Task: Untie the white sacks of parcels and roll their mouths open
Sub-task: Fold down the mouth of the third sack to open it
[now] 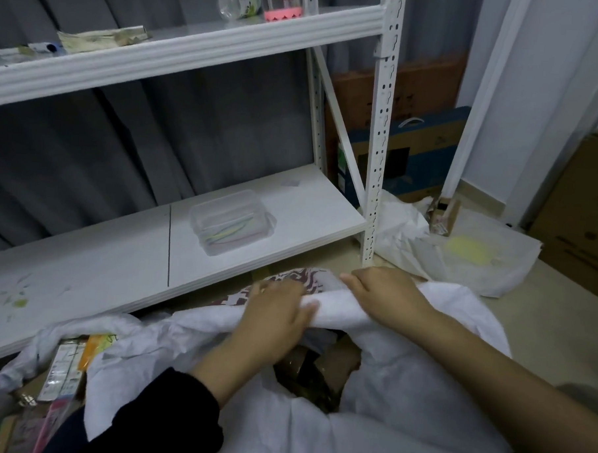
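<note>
The white sack stood on the floor right in front of the person, just before the low shelf of a white metal rack. Its mouth was open, and brown parcels showed in the dark gap inside. Both hands were on the far side of the mouth, where the cloth was turned over into a thick rolled rim. The left hand, coming out of a dark sleeve, lay over the rim with its fingers curled down round the fold and the thumb pressed on the cloth. The right hand, on a bare arm, gripped the same rim just beside it, fingers bent over the roll. A red-and-white patterned package lay just behind the hands. To the left, a second sack sagged open with coloured packets spilling from it. A clear plastic box sat on the low shelf, and a plastic bottle lay on the upper shelf. A third sack lay on the floor beyond the rack's post, near cardboard boxes.
</note>
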